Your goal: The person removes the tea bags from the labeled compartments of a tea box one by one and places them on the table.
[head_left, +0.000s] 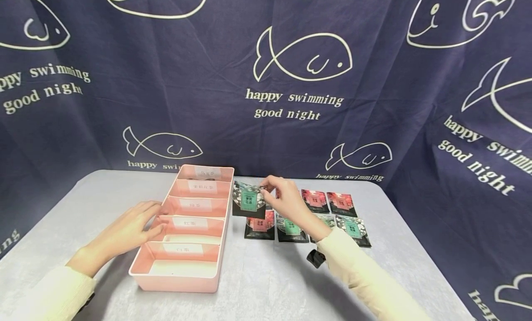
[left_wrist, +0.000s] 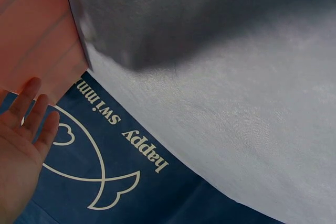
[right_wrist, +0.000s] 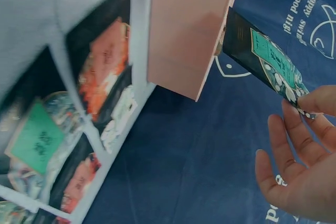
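Observation:
My right hand (head_left: pixel 287 202) pinches a black tea sachet (head_left: pixel 248 200) with a green label by its edge, between thumb and fingers. The sachet is raised beside the right wall of a long pink box (head_left: pixel 176 283), near its far end. In the right wrist view the other fingers (right_wrist: pixel 299 142) spread away below the pinch. My left hand (head_left: pixel 129 228) is at the box's left wall, its fingers extended along it. Paper labels mark the box's several compartments; a dark thing lies partly hidden in the farthest one.
Right of the box, two rows of tea sachets lie on the grey table (head_left: pixel 266 284); some have red labels, like the far-right sachet (head_left: pixel 342 204), others green, like the near-right sachet (head_left: pixel 353 229). My right forearm covers part of them. A dark blue curtain (head_left: pixel 224 104) hangs behind.

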`<state>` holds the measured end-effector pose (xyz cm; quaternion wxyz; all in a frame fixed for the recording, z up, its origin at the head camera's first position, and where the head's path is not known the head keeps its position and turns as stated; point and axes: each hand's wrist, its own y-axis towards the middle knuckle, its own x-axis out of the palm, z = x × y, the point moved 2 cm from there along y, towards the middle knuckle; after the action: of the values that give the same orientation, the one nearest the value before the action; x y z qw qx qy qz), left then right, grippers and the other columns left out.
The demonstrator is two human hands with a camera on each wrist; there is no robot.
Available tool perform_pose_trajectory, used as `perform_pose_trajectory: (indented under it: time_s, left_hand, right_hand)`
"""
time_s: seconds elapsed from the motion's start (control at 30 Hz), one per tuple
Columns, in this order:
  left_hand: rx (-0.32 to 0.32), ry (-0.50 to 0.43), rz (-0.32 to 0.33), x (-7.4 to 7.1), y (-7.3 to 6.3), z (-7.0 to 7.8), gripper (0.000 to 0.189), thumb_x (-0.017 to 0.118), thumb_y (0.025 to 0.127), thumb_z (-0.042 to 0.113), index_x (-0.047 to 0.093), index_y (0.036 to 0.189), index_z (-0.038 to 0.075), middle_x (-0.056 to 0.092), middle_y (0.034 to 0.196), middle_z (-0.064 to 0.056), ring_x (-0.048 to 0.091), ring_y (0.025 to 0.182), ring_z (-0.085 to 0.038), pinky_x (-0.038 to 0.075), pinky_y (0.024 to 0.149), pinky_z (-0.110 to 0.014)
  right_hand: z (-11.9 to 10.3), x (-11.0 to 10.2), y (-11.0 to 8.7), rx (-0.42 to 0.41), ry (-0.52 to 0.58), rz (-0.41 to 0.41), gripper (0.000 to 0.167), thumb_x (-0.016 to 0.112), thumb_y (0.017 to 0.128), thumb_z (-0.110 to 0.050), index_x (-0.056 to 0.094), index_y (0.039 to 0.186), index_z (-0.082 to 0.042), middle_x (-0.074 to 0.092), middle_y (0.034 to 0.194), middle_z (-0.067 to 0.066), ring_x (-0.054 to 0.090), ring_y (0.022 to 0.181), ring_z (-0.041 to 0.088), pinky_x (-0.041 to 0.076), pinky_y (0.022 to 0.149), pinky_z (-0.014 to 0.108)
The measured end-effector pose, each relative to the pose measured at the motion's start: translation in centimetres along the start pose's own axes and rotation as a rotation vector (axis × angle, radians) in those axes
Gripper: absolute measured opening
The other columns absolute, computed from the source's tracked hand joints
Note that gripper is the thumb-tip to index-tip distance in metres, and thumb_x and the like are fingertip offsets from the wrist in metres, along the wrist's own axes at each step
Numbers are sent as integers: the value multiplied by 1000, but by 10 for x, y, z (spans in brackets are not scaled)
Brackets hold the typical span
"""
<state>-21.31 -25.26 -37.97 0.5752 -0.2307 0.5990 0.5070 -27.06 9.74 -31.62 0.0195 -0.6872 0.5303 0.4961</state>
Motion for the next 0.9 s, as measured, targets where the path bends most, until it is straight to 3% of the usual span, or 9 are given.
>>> perform_pose_trajectory:
  time_s: [0.1,0.3,0.5,0.9]
  left_hand:
    - [-3,-1,-4,0,0,0,50,62,82,29,54,116,-7,54,119,-24,49,112,-41,39,94,-53]
    - [-2,-1,-1,0,0,0,49,62,82,30,54,116,-6,55,118,-24,49,111,-41,39,94,-52]
    - [22,6,26,0,1,0,43,64,81,28,56,111,-2,57,113,-20,53,106,-37,42,91,-51]
    - [33,16,44,1,1,0,38,65,79,26,58,107,0,58,110,-18,54,105,-36,42,90,-50]
  right_hand:
    - [5,0,-8,9,27,-30,9,59,84,-7,65,89,-8,66,74,1,51,61,8,38,49,20]
    - [13,0,-26,56,92,-93,8,60,84,-6,64,90,-7,66,78,2,59,72,10,51,64,27]
    - [18,3,-41,78,116,-154,9,59,84,-5,64,91,-9,66,79,0,60,75,10,52,70,29]
    - [23,15,-67,105,125,-265,12,61,82,-5,63,91,-12,64,79,-1,56,72,7,50,62,21]
